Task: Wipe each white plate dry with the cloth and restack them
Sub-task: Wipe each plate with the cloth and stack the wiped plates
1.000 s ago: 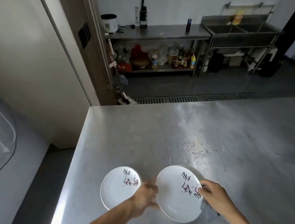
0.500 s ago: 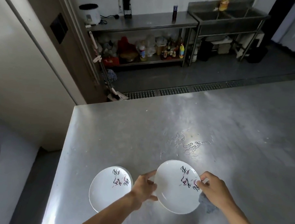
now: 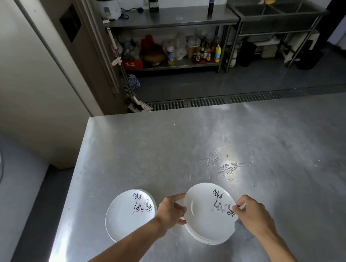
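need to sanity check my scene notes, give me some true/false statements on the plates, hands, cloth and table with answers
1. Both the left hand and the right hand grip the rim of the right plate. True.
2. The left plate is plain white with no markings. False: it bears dark brush-style lettering, like the right plate.
3. Spilled water lies on the steel table beyond the right plate. True.
4. The grey cloth is draped over the left plate. False: it lies by the right plate, under the right hand.
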A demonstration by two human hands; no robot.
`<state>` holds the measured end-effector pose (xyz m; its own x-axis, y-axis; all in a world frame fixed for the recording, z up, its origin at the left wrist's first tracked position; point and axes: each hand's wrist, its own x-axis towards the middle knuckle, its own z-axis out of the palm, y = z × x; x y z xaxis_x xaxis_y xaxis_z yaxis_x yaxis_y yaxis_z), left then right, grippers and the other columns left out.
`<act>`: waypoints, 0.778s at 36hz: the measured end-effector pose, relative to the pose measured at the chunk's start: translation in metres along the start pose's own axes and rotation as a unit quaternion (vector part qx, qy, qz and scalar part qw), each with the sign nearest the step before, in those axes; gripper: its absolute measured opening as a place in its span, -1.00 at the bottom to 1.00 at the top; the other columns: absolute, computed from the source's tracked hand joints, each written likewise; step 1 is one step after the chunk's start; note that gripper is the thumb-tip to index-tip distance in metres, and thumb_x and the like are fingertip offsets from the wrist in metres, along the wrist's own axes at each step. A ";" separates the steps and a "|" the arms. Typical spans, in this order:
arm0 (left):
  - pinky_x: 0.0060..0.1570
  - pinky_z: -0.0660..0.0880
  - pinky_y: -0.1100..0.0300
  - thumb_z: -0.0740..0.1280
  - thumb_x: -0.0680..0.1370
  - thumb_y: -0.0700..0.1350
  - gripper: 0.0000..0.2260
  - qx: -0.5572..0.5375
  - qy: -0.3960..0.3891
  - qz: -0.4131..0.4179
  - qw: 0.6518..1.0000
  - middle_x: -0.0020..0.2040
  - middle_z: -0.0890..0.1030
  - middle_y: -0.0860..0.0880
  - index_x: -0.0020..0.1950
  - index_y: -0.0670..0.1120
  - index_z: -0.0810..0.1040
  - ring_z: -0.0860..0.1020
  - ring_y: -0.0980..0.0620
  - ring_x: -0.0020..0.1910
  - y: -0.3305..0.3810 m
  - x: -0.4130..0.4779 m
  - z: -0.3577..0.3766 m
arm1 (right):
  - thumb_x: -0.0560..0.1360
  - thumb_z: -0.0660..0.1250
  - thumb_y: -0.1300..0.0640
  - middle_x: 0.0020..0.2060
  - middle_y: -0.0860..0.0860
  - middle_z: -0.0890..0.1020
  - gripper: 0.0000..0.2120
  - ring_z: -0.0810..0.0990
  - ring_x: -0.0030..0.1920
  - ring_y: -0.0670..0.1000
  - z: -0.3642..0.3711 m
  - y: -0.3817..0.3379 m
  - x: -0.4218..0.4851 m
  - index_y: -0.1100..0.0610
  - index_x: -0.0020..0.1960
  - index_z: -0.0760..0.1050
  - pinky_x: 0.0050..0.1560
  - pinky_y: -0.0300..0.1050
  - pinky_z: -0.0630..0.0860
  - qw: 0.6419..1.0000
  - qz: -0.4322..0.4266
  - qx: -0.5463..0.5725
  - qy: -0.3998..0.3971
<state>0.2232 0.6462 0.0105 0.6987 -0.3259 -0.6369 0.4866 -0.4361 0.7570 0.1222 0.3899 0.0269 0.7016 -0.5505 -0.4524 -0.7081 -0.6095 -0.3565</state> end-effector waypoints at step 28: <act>0.32 0.50 0.02 0.33 0.63 -0.31 -0.46 0.002 0.244 -0.085 0.966 0.51 0.43 -0.17 0.61 -0.09 0.35 0.55 -0.16 0.34 -0.115 -0.060 -0.173 | 0.51 0.36 0.19 0.11 0.10 0.60 -0.66 0.61 0.07 0.09 0.170 -0.202 -0.022 0.10 0.28 0.56 0.02 -0.16 0.47 0.967 -0.198 0.101 -0.125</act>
<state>0.2167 0.8612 -0.0130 0.7736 0.1845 -0.6063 0.6146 -0.4516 0.6468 0.2360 0.6220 -0.0297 0.8978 -0.1266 -0.4218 -0.4064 -0.6072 -0.6828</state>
